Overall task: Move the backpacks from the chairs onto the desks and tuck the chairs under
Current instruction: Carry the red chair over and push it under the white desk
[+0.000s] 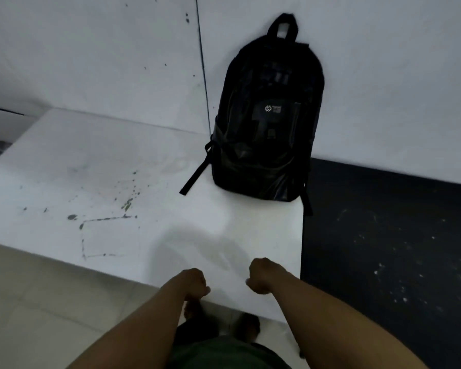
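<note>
A black backpack [266,121] stands upright on the far right corner of a white desk [112,187], leaning against the white wall. Its straps hang loose at both sides. My left hand [196,284] and my right hand [261,275] are over the desk's near edge, both with fingers curled into fists, holding nothing. They are well short of the backpack. No chair is in view.
The desk top carries dark paint stains [104,217] left of centre. A black floor or mat [389,249] speckled with white lies right of the desk. Beige floor tiles [37,302] lie at lower left. My feet show below the desk edge.
</note>
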A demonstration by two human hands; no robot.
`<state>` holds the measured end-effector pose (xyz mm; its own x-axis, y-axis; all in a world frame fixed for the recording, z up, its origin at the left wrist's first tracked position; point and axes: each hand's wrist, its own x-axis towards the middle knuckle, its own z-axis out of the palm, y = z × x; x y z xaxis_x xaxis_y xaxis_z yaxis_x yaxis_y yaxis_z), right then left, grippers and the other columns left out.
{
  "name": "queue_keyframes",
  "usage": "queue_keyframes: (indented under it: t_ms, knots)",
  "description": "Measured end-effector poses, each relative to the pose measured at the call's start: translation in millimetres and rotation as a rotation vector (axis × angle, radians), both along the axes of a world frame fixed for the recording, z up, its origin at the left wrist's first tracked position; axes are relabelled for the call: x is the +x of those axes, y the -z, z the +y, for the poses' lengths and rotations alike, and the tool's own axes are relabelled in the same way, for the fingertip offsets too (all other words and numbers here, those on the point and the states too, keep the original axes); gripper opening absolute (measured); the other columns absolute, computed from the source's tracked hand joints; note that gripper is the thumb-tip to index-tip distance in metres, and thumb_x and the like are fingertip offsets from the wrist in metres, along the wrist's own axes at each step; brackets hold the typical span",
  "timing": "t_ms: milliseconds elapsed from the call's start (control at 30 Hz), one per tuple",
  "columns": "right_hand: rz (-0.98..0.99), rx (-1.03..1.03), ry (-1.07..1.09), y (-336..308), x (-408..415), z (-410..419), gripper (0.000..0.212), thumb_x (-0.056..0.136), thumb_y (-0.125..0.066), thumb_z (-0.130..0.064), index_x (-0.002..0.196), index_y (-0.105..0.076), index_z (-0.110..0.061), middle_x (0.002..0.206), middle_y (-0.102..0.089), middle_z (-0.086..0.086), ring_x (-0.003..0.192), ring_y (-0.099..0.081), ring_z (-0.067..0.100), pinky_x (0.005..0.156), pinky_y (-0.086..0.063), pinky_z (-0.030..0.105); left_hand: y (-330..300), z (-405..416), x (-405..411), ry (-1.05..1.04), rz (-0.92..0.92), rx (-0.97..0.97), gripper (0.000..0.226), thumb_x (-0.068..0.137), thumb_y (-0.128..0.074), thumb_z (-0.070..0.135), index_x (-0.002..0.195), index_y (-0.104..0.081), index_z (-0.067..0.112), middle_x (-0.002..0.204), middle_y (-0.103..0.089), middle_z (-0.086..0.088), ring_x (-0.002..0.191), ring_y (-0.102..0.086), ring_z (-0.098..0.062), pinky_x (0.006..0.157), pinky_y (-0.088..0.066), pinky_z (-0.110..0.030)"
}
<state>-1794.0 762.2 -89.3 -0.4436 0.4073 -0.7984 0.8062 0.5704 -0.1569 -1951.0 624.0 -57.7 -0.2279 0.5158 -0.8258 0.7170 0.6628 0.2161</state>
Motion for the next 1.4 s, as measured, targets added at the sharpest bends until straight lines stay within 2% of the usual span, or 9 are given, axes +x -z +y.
queue_keyframes:
  t_ms: [167,333,500,600,667,767,867,1133,1400]
  knots:
    - [-0.04,-0.074,0.036,22.0,21.4,-42.3,0.033,0.095,-0.052,-0.029,0.117,-0.058,-0.005,0.123,-0.059,0.012,0.107,-0.06,0.027,0.077,-0.044,0.029,7.6,-31.6,-4.0,-0.084,0.01,0.028,0.043,0.099,-0.05,0.039,0.132,-0.056,0.012,0.143,-0.049,-0.007,0.129,-0.048,-0.025,0.102,-0.041,-0.031]
    - [-0.013,-0.08,0.192,22.1,25.7,-69.4,0.034,0.095,-0.053,-0.033,0.116,-0.06,-0.006,0.121,-0.061,0.011,0.106,-0.06,0.025,0.076,-0.044,0.027,8.7,-52.3,-22.6,-0.149,-0.025,0.141,0.034,0.095,-0.054,0.044,0.121,-0.059,0.022,0.131,-0.056,-0.004,0.115,-0.056,-0.021,0.091,-0.045,-0.029]
    - [0.018,-0.044,0.326,10.4,14.8,-112.4,0.007,0.087,-0.053,-0.017,0.091,-0.057,-0.012,0.095,-0.06,0.005,0.087,-0.059,0.021,0.059,-0.043,0.025,11.1,-101.7,-44.9,-0.135,-0.038,0.155,0.029,0.095,-0.055,0.037,0.12,-0.059,0.023,0.125,-0.06,-0.004,0.104,-0.059,-0.019,0.083,-0.045,-0.026]
    - [0.061,-0.049,0.349,11.8,5.1,-147.0,0.026,0.09,-0.048,-0.023,0.105,-0.063,-0.009,0.111,-0.065,0.011,0.099,-0.063,0.026,0.075,-0.05,0.029,17.8,-141.3,-63.8,-0.14,0.001,0.106,0.032,0.096,-0.056,0.034,0.123,-0.058,0.017,0.128,-0.058,-0.006,0.108,-0.057,-0.019,0.085,-0.045,-0.025]
    - [0.105,-0.063,0.389,13.1,-2.0,-171.5,0.026,0.092,-0.05,-0.027,0.109,-0.065,-0.013,0.122,-0.065,0.013,0.106,-0.062,0.026,0.087,-0.049,0.03,21.2,-164.7,-77.1,-0.124,0.027,0.068,0.035,0.097,-0.055,0.033,0.126,-0.058,0.014,0.131,-0.058,-0.008,0.115,-0.057,-0.022,0.09,-0.046,-0.027]
    - [0.136,-0.094,0.372,17.5,-8.9,-211.0,0.026,0.096,-0.05,-0.027,0.112,-0.065,-0.012,0.125,-0.063,0.015,0.099,-0.059,0.021,0.086,-0.046,0.029,24.8,-197.0,-86.6,-0.116,0.043,0.057,0.038,0.097,-0.055,0.032,0.128,-0.058,0.01,0.133,-0.058,-0.011,0.119,-0.056,-0.025,0.093,-0.045,-0.029]
    - [0.134,-0.112,0.398,27.0,-8.1,-242.8,0.034,0.096,-0.053,-0.027,0.119,-0.066,-0.006,0.123,-0.065,0.013,0.109,-0.062,0.024,0.088,-0.047,0.027,26.5,-218.2,-84.4,-0.139,0.022,0.083,0.038,0.097,-0.056,0.033,0.126,-0.059,0.009,0.13,-0.06,-0.011,0.118,-0.057,-0.025,0.095,-0.046,-0.029]
    - [0.135,-0.106,0.373,27.7,4.7,-277.5,0.036,0.097,-0.055,-0.032,0.121,-0.065,-0.007,0.121,-0.066,0.01,0.109,-0.062,0.023,0.086,-0.049,0.028,38.4,-257.6,-70.7,-0.191,0.0,0.121,0.035,0.095,-0.058,0.036,0.122,-0.06,0.014,0.136,-0.055,-0.008,0.12,-0.055,-0.023,0.1,-0.047,-0.032]
    - [0.219,-0.047,0.365,20.0,41.6,-303.9,0.032,0.096,-0.057,-0.033,0.112,-0.069,-0.007,0.114,-0.068,0.01,0.104,-0.063,0.023,0.086,-0.051,0.03,41.4,-304.2,-27.6,-0.273,-0.01,0.151,0.032,0.094,-0.059,0.039,0.116,-0.062,0.016,0.125,-0.061,-0.007,0.11,-0.059,-0.022,0.089,-0.048,-0.028]
